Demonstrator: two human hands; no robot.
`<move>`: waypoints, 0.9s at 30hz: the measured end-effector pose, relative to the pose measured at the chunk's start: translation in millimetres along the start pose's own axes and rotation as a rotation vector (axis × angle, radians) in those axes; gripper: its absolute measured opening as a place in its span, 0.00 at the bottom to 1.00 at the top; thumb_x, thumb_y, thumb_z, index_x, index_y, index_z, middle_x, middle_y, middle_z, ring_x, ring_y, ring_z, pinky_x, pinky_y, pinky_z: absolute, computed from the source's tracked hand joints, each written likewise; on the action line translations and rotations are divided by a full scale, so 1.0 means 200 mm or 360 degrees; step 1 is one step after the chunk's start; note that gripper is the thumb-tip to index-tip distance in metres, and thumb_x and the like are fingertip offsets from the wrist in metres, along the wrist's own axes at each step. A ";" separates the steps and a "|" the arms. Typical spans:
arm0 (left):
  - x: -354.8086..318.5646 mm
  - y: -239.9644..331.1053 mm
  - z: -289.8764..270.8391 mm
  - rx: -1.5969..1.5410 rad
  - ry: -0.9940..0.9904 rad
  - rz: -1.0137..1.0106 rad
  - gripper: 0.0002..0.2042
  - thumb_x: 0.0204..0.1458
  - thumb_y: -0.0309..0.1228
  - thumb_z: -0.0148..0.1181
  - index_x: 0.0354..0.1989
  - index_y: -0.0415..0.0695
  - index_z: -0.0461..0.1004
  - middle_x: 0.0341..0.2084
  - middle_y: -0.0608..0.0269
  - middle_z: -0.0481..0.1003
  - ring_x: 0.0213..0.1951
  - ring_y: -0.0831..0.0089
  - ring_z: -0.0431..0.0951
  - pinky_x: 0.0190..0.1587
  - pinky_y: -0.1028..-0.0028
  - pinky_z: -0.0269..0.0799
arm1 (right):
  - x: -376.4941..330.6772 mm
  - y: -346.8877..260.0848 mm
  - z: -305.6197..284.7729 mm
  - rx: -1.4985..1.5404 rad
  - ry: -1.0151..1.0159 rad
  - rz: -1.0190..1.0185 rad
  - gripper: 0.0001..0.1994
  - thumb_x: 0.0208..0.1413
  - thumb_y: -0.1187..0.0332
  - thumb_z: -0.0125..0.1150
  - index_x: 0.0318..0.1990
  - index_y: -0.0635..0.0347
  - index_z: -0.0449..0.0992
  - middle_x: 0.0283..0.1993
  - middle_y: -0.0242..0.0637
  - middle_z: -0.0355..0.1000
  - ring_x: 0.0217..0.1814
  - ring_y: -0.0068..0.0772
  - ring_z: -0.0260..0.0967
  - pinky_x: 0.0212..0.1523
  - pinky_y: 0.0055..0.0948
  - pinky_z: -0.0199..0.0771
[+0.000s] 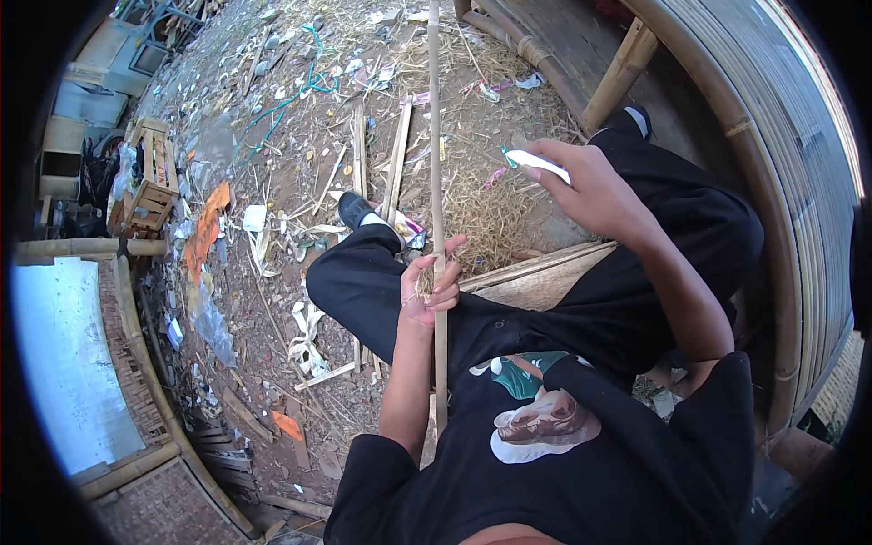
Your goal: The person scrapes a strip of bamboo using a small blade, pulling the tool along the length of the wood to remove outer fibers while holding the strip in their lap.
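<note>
Bamboo strip (pixel 435 136): long, thin, pale, running from the person's lap straight up to the top edge of the frame, roughly vertical. Left hand (pixel 431 283) is clenched around it at about knee level, with some dry fibres bunched in the same grip. Lower end of the strip passes along the left forearm toward the black shirt.

Right hand (pixel 592 186) is raised off to the right, well apart from the strip, fingers closed on a knife (pixel 538 164) (blade looks pale and flat, pointing left; handle hidden in the fist).

Person is seated, black trousers, black shoes, left shoe (pixel 353 209) planted on the dirt.

Containers: a wooden crate (pixel 150 182) stands at upper left on the ground, slatted sides; contents not readable from here. Nothing else that holds anything is clearly visible.

Ground (pixel 272 300) is bare earth littered with bamboo offcuts, shavings, dry straw and scraps of plastic. A green cord (pixel 300 91) snakes across the top. A flat board (pixel 536 277) lies by the right knee. A curved bamboo-slat structure (pixel 799 182) fills the right side.
</note>
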State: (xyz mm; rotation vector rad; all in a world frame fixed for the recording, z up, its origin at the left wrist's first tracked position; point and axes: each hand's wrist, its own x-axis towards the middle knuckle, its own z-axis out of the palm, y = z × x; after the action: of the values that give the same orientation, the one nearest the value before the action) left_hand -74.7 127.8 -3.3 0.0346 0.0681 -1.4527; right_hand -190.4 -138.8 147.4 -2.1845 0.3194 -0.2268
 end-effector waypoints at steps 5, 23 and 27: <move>0.10 0.11 0.09 0.0477 0.0412 0.0015 0.17 0.60 0.34 0.43 0.52 0.35 0.64 0.14 0.65 0.59 0.10 0.82 0.54 0.09 0.82 0.49 | -0.09 0.10 0.31 0.0186 0.0243 0.0335 0.15 0.58 0.74 0.52 0.53 0.65 0.70 0.26 0.37 0.70 0.25 0.21 0.66 0.31 0.27 0.68; 0.41 0.23 0.04 0.0345 0.0569 -0.0267 0.12 0.62 0.36 0.43 0.43 0.40 0.67 0.13 0.70 0.56 0.05 0.84 0.53 0.04 0.83 0.50 | 0.33 0.48 0.54 0.0946 0.0651 0.0876 0.15 0.59 0.74 0.53 0.53 0.57 0.73 0.22 0.31 0.73 0.22 0.15 0.67 0.23 0.24 0.66; 0.39 0.22 0.06 0.0293 0.0554 -0.0253 0.12 0.63 0.35 0.42 0.43 0.39 0.67 0.12 0.69 0.56 0.05 0.83 0.54 0.03 0.83 0.51 | 0.39 0.57 0.61 0.0932 0.0673 0.0719 0.14 0.60 0.73 0.53 0.52 0.55 0.76 0.25 0.31 0.74 0.25 0.15 0.69 0.26 0.21 0.67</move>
State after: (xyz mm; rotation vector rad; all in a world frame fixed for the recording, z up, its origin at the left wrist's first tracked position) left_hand -21.0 55.3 2.8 0.4414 0.2257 -1.5956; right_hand -100.0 -134.7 -13.5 -1.4305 0.8539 -0.4620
